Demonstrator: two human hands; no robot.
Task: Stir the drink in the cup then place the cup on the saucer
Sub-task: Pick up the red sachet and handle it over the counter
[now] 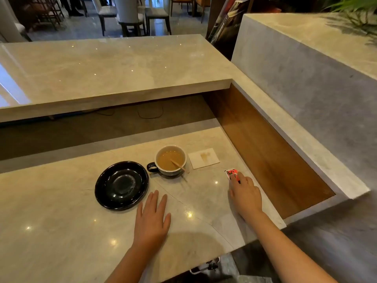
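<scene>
A dark cup (171, 160) with a white inside holds a light brown drink and stands on the marble counter (61, 231). A wooden stir stick (179, 166) leans in it, pointing right. Left of the cup lies an empty black saucer (121, 185), apart from it. My left hand (152, 218) rests flat on the counter just right of the saucer's near edge, fingers together. My right hand (244, 194) lies at the counter's right side, its fingertips on a small red and white packet (231, 173).
A stained white napkin (203, 158) lies right of the cup. A raised marble ledge (102, 78) runs along the back, and a wooden-walled recess (265, 152) drops off at the counter's right edge. Chairs stand in the room beyond.
</scene>
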